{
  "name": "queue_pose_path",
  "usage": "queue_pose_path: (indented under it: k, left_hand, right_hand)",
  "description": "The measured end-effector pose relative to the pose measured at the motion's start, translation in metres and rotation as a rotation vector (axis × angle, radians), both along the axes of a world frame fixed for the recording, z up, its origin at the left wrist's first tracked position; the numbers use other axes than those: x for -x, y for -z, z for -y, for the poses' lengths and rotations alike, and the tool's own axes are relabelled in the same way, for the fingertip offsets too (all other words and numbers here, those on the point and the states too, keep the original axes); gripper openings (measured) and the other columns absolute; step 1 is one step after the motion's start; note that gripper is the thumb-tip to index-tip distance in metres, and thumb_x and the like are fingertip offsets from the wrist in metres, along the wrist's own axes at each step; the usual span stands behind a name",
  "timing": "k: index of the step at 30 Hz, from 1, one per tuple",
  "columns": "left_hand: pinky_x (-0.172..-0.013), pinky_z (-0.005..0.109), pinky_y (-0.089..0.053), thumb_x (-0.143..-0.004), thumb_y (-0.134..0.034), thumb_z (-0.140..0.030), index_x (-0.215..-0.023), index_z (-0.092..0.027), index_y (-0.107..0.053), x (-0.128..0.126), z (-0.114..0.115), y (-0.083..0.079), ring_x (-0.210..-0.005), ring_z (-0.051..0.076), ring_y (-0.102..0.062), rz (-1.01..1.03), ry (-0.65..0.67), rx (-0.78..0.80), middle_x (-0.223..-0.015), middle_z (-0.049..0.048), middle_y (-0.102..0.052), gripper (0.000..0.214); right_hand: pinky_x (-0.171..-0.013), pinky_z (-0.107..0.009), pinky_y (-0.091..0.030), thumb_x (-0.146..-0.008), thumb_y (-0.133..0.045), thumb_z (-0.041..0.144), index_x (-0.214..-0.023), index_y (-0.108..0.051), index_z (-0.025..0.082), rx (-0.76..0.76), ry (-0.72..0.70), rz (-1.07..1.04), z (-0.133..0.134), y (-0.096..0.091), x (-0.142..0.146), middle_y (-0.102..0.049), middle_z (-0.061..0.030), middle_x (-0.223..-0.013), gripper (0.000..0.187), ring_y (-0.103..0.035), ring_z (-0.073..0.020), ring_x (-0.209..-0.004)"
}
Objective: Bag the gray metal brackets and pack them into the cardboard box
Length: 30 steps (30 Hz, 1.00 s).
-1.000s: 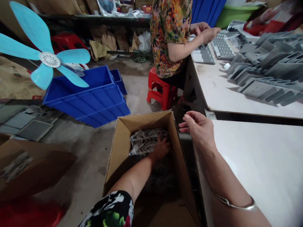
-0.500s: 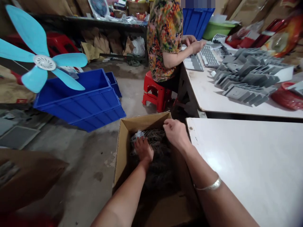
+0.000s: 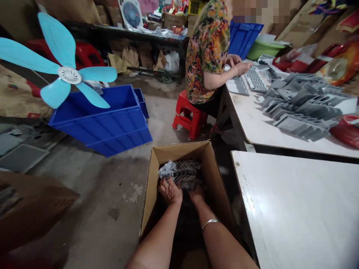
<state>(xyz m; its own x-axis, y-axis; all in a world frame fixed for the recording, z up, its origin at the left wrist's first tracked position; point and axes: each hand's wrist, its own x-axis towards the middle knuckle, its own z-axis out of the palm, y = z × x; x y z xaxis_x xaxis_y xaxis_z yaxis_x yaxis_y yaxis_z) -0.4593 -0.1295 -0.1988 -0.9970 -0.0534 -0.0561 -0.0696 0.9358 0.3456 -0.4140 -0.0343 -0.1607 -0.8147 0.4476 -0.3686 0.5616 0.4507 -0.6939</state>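
Inside an open cardboard box (image 3: pixel 182 152), thin dark-grey pieces (image 3: pixel 188 172) stand close together in rows. Crumpled clear plastic (image 3: pixel 167 169) lies at their left end. My left hand (image 3: pixel 171 191) is bent over the left end of the nearest row, fingers curled against the pieces. At the right end of this row is my right hand (image 3: pixel 197 195), its fingertips partly hidden in shadow. The row is held between both hands. A silver bracelet (image 3: pixel 210 222) is on my right wrist.
White tables (image 3: pixel 297 186) stand to the right, one bearing piled grey parts (image 3: pixel 305 101). A person (image 3: pixel 209 56) sits there on a red stool (image 3: pixel 189 116). A turquoise fan (image 3: pixel 69 75) and blue crates (image 3: pixel 103 123) are at left. Another cardboard box (image 3: pixel 33 213) is at lower left.
My right hand has come down from the box's right rim to the grey pieces inside. My left hand has shifted slightly nearer, off the plastic. The view has turned a little left.
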Motion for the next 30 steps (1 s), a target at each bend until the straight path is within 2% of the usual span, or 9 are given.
queue_pose_path:
  k: [3,6,16,19,23,25,28,30]
  left_hand:
    - [-0.102,0.046,-0.023,-0.079,-0.055,-0.032,-0.115,-0.012,-0.050,0.001,0.000,0.000,-0.124,0.032,-0.034,0.012,0.009,0.024,-0.126,0.0182,-0.045,0.042]
    - [-0.103,0.047,-0.022,-0.078,-0.056,-0.030,-0.116,-0.014,-0.049,0.002,0.001,0.002,-0.125,0.031,-0.033,0.014,0.015,0.039,-0.125,0.0167,-0.045,0.043]
    - [-0.101,0.049,-0.025,-0.079,-0.054,-0.029,-0.114,-0.012,-0.049,0.005,0.003,0.010,-0.122,0.032,-0.035,-0.025,0.018,0.044,-0.121,0.0177,-0.047,0.039]
    - [-0.101,0.049,-0.025,-0.081,-0.051,-0.030,-0.114,-0.013,-0.048,0.005,0.006,0.012,-0.123,0.031,-0.035,-0.034,0.034,0.035,-0.122,0.0176,-0.046,0.037]
    - [-0.103,0.050,-0.024,-0.082,-0.050,-0.029,-0.116,-0.013,-0.048,0.003,0.007,0.018,-0.126,0.032,-0.032,-0.069,0.041,0.040,-0.126,0.0181,-0.044,0.037]
    - [-0.103,0.051,-0.023,-0.082,-0.050,-0.030,-0.114,-0.013,-0.049,0.003,0.005,0.020,-0.126,0.034,-0.031,-0.083,0.033,0.064,-0.126,0.0187,-0.044,0.036]
    - [-0.102,0.052,-0.024,-0.083,-0.050,-0.031,-0.113,-0.013,-0.049,0.002,0.004,0.019,-0.126,0.035,-0.032,-0.095,0.035,0.095,-0.126,0.0185,-0.044,0.035]
    - [-0.102,0.051,-0.025,-0.083,-0.049,-0.032,-0.113,-0.013,-0.049,0.002,0.005,0.018,-0.125,0.034,-0.033,-0.099,0.054,0.099,-0.126,0.0179,-0.045,0.035]
  right_hand:
    - [-0.083,-0.039,-0.049,-0.089,-0.053,0.033,-0.116,-0.053,0.020,-0.044,0.060,0.224,-0.001,0.016,-0.001,-0.054,-0.0072,-0.118,0.029,-0.056,-0.0189,-0.098]
    - [-0.086,-0.041,-0.047,-0.089,-0.053,0.033,-0.117,-0.052,0.020,-0.063,0.044,0.285,-0.003,0.019,-0.001,-0.052,-0.0076,-0.121,0.031,-0.054,-0.0201,-0.103]
    - [-0.092,-0.045,-0.043,-0.089,-0.055,0.031,-0.116,-0.054,0.019,-0.066,-0.061,0.184,-0.004,0.025,-0.003,-0.052,-0.0082,-0.123,0.030,-0.052,-0.0218,-0.109]
    - [-0.096,-0.045,-0.041,-0.086,-0.058,0.021,-0.113,-0.058,0.016,-0.058,-0.110,0.145,-0.008,0.027,-0.005,-0.056,-0.0083,-0.120,0.027,-0.051,-0.0221,-0.112]
    - [-0.101,-0.035,-0.036,-0.079,-0.056,0.001,-0.106,-0.064,0.015,-0.052,-0.170,0.101,-0.015,0.030,-0.001,-0.060,-0.0090,-0.117,0.032,-0.049,-0.0202,-0.117]
    - [-0.101,-0.037,-0.035,-0.082,-0.055,0.004,-0.106,-0.063,0.016,-0.045,-0.192,0.076,-0.019,0.033,0.003,-0.059,-0.0076,-0.119,0.029,-0.048,-0.0197,-0.117]
    - [-0.096,-0.045,-0.041,-0.088,-0.055,0.020,-0.108,-0.060,0.015,-0.032,-0.207,0.062,-0.023,0.037,0.008,-0.059,-0.0061,-0.117,0.021,-0.052,-0.0204,-0.111]
    - [-0.091,-0.044,-0.044,-0.088,-0.055,0.027,-0.107,-0.059,0.015,-0.030,-0.209,0.066,-0.024,0.038,0.011,-0.060,-0.0059,-0.112,0.022,-0.056,-0.0198,-0.104]
